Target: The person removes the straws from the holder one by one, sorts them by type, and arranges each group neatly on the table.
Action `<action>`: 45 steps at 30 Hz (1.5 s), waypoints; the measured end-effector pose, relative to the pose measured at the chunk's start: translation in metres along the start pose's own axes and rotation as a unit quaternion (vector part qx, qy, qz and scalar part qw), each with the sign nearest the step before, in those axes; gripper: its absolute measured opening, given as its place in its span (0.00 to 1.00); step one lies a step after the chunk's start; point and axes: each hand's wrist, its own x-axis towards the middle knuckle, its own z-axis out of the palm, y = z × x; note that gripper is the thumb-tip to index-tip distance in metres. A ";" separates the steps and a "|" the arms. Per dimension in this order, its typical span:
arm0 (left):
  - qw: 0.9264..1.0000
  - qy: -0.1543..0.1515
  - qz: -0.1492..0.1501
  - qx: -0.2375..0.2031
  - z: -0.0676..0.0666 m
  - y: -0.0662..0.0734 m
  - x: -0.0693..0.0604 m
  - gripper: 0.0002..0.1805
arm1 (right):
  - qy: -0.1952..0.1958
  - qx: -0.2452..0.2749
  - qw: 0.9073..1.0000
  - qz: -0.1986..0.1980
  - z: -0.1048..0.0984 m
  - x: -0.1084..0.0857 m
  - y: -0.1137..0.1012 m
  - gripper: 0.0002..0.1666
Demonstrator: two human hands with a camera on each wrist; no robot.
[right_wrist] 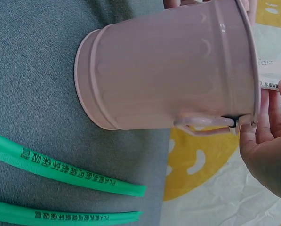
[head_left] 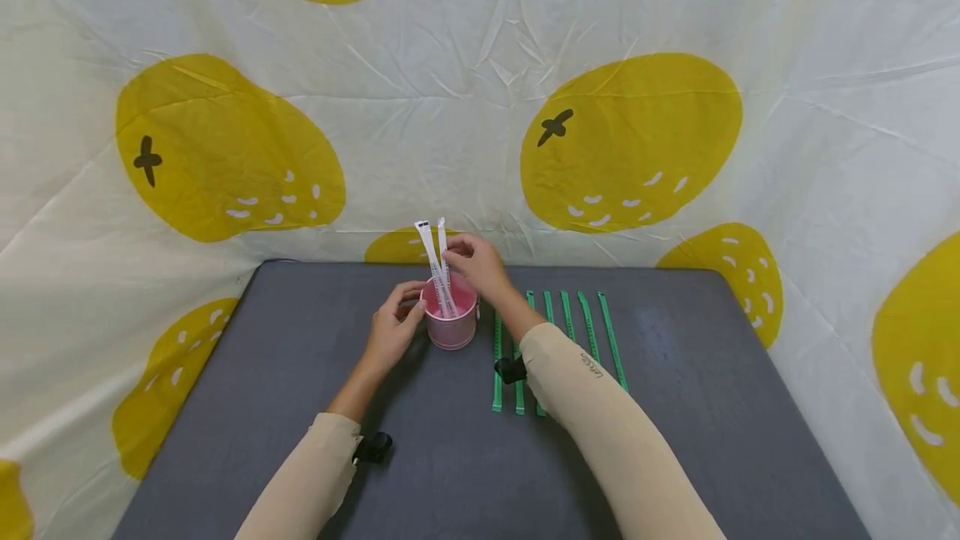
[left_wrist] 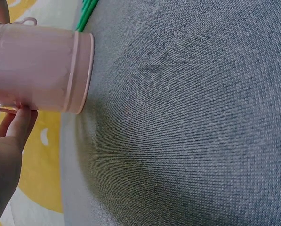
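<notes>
A small pink metal bucket (head_left: 452,332) stands upright on the dark grey table. Two white paper-wrapped straws lean in it, the left one (head_left: 427,242) tilting to the left. My right hand (head_left: 480,267) pinches the other white straw (head_left: 442,232) above the bucket's rim, beside its right wall. In the right wrist view the lower fingers of that hand (right_wrist: 272,146) are by the rim, near a looped handle (right_wrist: 206,126). My left hand (head_left: 393,319) holds the bucket's left side, thumb towards the front and fingers towards the back. The left wrist view shows its fingertips against the wall.
Several green-wrapped straws (head_left: 611,340) lie in a row on the table (head_left: 675,440) to the right of the bucket, partly under my right forearm. Behind the table hangs a white cloth (head_left: 450,148) with large yellow fruit shapes.
</notes>
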 end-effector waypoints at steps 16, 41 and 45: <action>1.000 0.002 0.006 0.006 0.001 0.000 0.000 0.20 | 0.042 0.019 0.999 -0.008 -0.026 0.000 -0.014 0.13; 1.000 -0.009 -0.005 0.000 0.001 0.033 -0.007 0.20 | 0.078 0.125 0.987 -0.066 -0.104 0.000 -0.070 0.16; 1.000 -0.006 -0.002 -0.001 0.000 0.032 -0.007 0.20 | 0.095 0.140 0.983 -0.071 -0.120 -0.002 -0.076 0.14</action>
